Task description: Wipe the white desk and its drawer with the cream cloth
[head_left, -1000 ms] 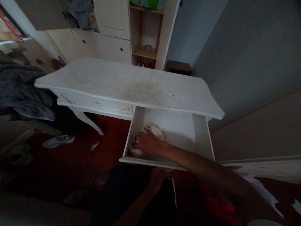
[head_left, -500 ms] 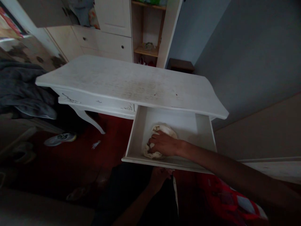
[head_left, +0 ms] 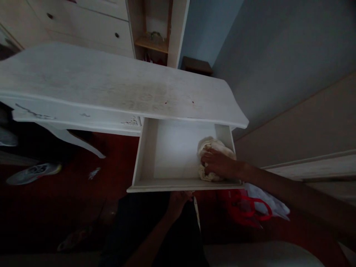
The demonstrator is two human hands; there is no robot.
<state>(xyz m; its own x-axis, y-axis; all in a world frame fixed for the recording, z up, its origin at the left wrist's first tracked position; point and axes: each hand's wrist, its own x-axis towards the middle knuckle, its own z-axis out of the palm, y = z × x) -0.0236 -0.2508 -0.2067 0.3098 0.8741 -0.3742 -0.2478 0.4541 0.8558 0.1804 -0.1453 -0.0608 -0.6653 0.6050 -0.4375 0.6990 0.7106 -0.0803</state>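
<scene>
A cream-coloured cloth (head_left: 219, 147), bunched up, lies in the right part of a pulled-out white drawer (head_left: 136, 168). My right hand (head_left: 218, 163) presses down on this cloth with its fingers curled into it. Below the drawer's front edge, my left hand (head_left: 178, 202) is near the drawer's underside or front panel. Its fingers are dim and partly hidden by the drawer, so whether it grips the drawer front is unclear. The drawer belongs to a white table (head_left: 116, 79) with dark smudges and two small dark spots on its top.
A white cabinet (head_left: 91, 26) with round knobs and open shelves stands behind the table. A grey wall (head_left: 289, 55) rises at the right. On the red floor are a sneaker (head_left: 35, 173), a crumpled scrap (head_left: 94, 173) and a red bag (head_left: 244, 209) beside white plastic.
My right hand has moved the cloth from the left part of the drawer to its right side. My left hand stays below the drawer front. The view has shifted rightward and down.
</scene>
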